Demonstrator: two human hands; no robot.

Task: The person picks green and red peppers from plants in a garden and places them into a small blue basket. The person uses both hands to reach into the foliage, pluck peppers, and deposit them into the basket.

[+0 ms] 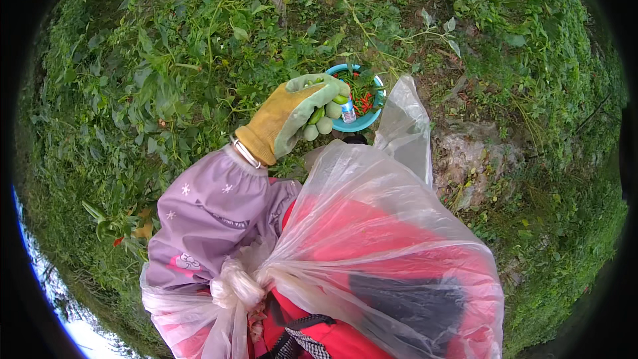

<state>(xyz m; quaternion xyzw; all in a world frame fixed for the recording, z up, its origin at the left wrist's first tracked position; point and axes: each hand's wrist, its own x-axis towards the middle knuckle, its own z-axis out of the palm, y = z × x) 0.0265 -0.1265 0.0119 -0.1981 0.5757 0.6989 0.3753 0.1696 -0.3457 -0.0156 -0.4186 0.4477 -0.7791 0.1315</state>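
Note:
My left hand wears an ochre glove with a green palm coating. Its fingers are curled around several green peppers. Just beyond the fingertips, a turquoise basin on the ground holds red chilies, green chilies and a clear bottle with a blue label. Left of my lilac sleeve, an ochre patch among leaves looks like part of my right hand. Its fingers are too hidden to read. A red pepper hangs beside it.
Dense green plants spread over the left and upper ground. Thin transparent plastic, knotted at the waist, covers much of my red clothing, and one flap sticks up beside the basin. Right of it lies pale, crumpled sheeting partly under soil.

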